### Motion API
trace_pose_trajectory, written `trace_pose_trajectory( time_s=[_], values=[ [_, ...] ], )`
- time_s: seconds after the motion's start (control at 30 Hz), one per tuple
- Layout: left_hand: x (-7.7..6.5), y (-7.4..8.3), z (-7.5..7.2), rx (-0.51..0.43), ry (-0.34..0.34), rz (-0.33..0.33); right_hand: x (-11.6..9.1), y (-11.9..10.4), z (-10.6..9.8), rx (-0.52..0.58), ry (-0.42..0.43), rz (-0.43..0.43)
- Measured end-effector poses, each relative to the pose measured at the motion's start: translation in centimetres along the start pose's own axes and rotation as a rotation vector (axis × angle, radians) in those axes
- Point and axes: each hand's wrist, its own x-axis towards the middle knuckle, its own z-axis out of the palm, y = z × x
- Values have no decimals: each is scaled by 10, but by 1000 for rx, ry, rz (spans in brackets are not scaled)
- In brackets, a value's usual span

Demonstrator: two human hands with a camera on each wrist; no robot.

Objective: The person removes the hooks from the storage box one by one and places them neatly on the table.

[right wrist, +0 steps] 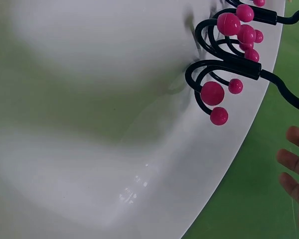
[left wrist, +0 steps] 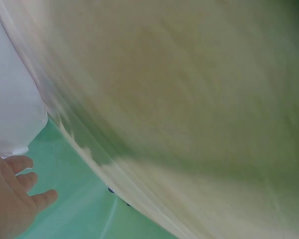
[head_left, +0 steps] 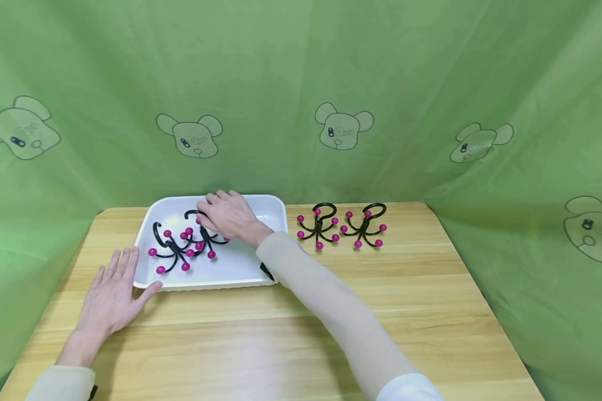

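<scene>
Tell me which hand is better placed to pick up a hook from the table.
Right, most likely. The right hand is over the tray, nearer the two hooks on the table to its right. The left hand lies at the tray's left end, with the tray between it and those hooks.

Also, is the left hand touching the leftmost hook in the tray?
Apart. Head view shows a strip of bare tray between the left hand and the nearest pink ball of the hook.
</scene>
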Motion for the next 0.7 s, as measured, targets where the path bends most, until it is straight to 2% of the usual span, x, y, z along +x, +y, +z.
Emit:
trace_pose_trajectory(
  time_s=[0.7],
  values=[
    [1, 0, 1, -3, 4, -2, -13, 11, -4, -17, 46, -33]
  ],
)
